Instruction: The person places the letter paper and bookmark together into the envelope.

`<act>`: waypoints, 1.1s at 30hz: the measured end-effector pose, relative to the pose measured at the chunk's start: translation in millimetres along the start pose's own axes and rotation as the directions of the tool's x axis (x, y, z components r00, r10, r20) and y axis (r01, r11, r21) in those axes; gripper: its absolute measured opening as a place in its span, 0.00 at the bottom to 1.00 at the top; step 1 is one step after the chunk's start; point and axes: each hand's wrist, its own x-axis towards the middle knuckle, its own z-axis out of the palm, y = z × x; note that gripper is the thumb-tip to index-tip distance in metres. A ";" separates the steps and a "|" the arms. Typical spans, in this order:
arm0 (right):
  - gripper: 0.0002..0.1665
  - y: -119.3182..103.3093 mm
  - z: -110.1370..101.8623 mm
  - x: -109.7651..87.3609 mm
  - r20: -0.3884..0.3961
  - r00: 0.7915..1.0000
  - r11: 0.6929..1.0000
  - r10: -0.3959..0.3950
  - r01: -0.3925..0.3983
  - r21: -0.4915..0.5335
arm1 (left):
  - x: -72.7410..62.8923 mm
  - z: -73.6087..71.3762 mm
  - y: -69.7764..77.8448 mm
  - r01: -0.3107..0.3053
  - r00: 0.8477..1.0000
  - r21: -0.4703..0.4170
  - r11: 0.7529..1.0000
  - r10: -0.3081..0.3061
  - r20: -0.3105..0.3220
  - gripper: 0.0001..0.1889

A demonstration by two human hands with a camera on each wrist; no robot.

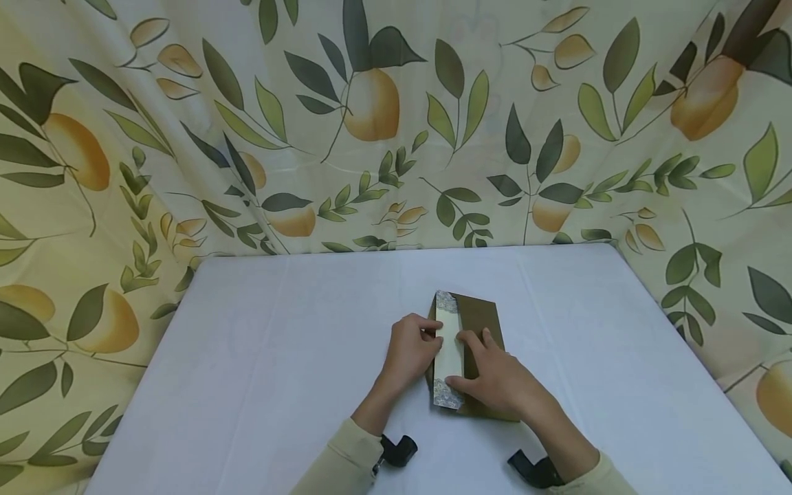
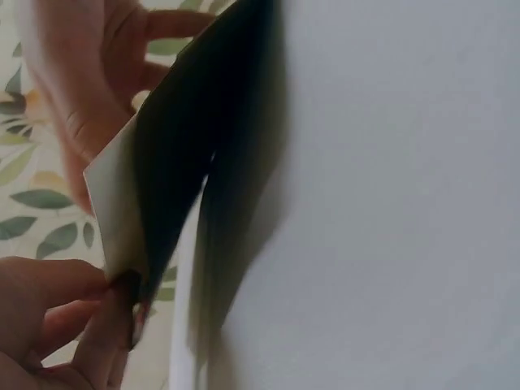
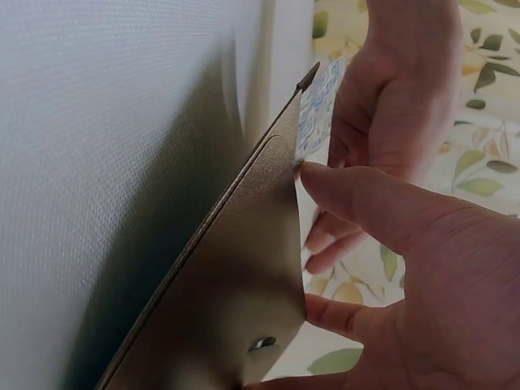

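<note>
A folded brown card [image 1: 479, 316] stands partly lifted on the white table, its folds opening in a wedge. Along its left side runs a pale strip [image 1: 449, 350] with blue-grey patterned ends. My left hand [image 1: 410, 347] pinches the strip side's outer edge between thumb and fingers. From the right, my right hand [image 1: 498, 375] reaches over the brown part, its thumb and index finger spread apart along the strip's inner edge. In the right wrist view the brown card [image 3: 219, 268] shows a small slot, and the right thumb [image 3: 357, 195] touches the edge by the patterned end.
The white-covered table [image 1: 297, 330] extends around the card. Behind it hangs a curtain [image 1: 383, 165] printed with fruit and leaves. Black wrist mounts [image 1: 399, 452] sit beside both light sleeves [image 1: 343, 457].
</note>
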 end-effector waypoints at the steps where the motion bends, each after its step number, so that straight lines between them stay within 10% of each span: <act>1: 0.50 0.4 0.1 0.1 0.000 1.000 1.000 -0.002 0.002 0.003 | -0.7 1.6 0.1 -0.009 1.000 -0.004 1.000 0.009 -0.008 0.11; 33: 0.48 -0.5 -1.9 -3.1 0.013 1.000 1.000 -0.024 0.024 0.017 | -11.1 21.5 2.8 -0.036 0.985 -0.034 0.999 0.042 0.166 0.22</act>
